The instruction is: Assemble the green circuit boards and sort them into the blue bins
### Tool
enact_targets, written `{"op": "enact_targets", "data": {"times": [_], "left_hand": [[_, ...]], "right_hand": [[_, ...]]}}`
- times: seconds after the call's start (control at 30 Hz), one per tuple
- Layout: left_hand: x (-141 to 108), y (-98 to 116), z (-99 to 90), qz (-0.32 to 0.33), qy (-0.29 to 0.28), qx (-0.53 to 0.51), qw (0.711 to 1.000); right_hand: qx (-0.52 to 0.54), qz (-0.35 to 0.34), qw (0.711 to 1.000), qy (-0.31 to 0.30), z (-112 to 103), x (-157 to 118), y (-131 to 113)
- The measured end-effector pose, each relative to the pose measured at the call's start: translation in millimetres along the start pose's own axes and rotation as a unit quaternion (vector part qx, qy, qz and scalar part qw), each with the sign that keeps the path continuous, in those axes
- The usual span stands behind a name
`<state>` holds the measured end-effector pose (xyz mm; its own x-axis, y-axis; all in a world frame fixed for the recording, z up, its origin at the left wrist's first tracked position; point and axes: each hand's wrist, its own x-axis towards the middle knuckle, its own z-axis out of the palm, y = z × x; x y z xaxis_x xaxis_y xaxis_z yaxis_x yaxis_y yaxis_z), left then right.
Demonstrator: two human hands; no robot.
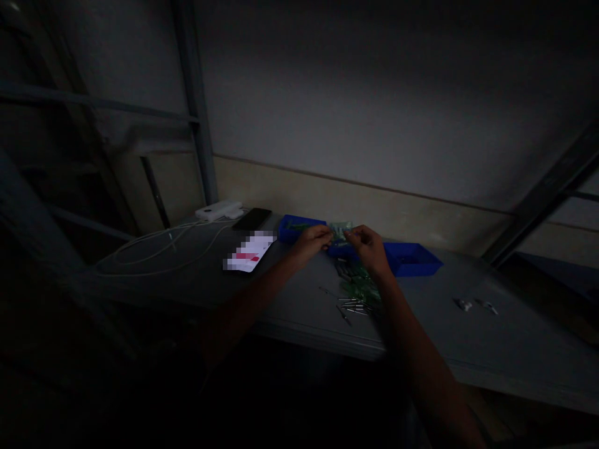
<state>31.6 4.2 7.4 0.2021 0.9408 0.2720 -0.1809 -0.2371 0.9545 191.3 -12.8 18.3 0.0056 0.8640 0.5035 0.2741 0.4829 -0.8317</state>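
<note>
Plastic packet (341, 227), small and pale green, pinched between left hand (314, 241) and right hand (369, 247)

Blocky blurring makes the lit white-and-red phone screen (253, 251) unreadable. Both hands are nearly closed, fingertips on opposite sides of the packet, above the grey bench (299, 308). A pale wall (355, 118) bounds the back; grey surface runs forward to the straight front edge. Open-topped blue plastic bins stand left (287, 234) and right (415, 269) of the hands. Crumpled green plastic bags (359, 285), partly behind the right forearm, lie beside thin silver metal rods (353, 307). Looping white cables (154, 242) cross the left side; two small white-and-silver pieces (463, 305) lie far right.
</note>
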Motion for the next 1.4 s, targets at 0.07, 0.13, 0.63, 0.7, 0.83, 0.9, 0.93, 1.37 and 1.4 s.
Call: {"op": "enact_targets", "data": {"times": [0.07,0.13,0.63,0.7,0.83,0.9,0.93,1.37,1.4], "left_hand": [[1,-1,-0.3,0.019,-0.005,0.009,1.0],[3,-1,-0.6,0.039,-0.008,0.023,0.999],[1,-5,2.0,-0.174,0.02,-0.113,0.978],[0,-4,2.1,-0.161,-0.01,-0.13,0.978],[-2,-3,1.7,-0.061,-0.02,-0.069,0.996],[-1,-4,0.6,-0.021,0.002,-0.018,1.0],[0,-5,-0.1,-0.001,0.017,0.007,1.0],[-7,0,3.2,0.238,-0.019,0.3,0.924],[-7,1,2.9,0.253,-0.03,0.317,0.914]], "right_hand": [[-0.005,0.021,1.0,-0.003,-2,1,0],[-0.017,0.034,0.999,-0.005,-3,1,-1],[-0.068,-0.037,0.996,0.035,5,-9,-5],[-0.089,-0.057,0.994,0.019,6,-11,-7],[-0.096,-0.067,0.993,-0.018,8,-13,-7],[-0.097,-0.064,0.993,-0.032,9,-12,-5],[-0.107,-0.06,0.992,-0.03,10,-11,-4],[0.056,0.167,0.984,0.014,19,-6,2],[0.063,0.165,0.984,0.017,19,-6,3]]}}
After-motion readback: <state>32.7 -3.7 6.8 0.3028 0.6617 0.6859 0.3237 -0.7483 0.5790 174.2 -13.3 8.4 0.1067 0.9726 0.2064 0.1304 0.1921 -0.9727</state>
